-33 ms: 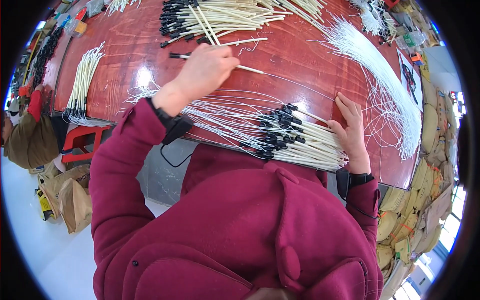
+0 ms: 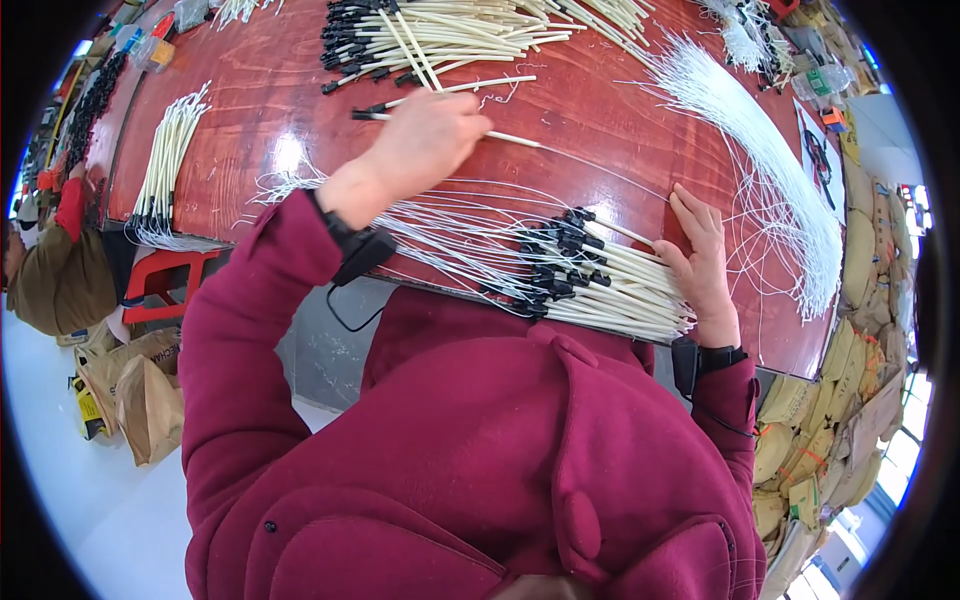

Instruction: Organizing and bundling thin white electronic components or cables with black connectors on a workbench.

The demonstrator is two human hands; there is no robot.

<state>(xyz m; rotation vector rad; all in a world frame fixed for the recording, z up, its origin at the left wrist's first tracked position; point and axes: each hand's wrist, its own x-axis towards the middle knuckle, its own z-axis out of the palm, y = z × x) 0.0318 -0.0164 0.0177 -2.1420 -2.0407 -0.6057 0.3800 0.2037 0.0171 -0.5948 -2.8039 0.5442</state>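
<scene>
My left hand (image 2: 430, 145) is closed round a thin cream tube (image 2: 515, 139) with a black end, held level above the red table. From the tube's right tip a fine white thread (image 2: 605, 172) runs to the fingertips of my right hand (image 2: 705, 245). That hand lies on the table with its fingers stretched out and thumb apart; whether the fingertips press the thread is too small to tell. Beside its thumb is a pile of similar cream tubes (image 2: 640, 290) with black ends, whose white threads (image 2: 440, 240) trail left under my left wrist.
A larger heap of cream tubes (image 2: 490, 35) lies at the far side. To the right spreads a long bundle of white threads (image 2: 770, 170). A smaller tube bundle (image 2: 170, 160) is at the left, above a red stool (image 2: 165, 285). Another person's sleeve (image 2: 65, 280) shows far left.
My left hand has moved slightly to the right, carrying the tube along toward my right hand. The right hand stays in place.
</scene>
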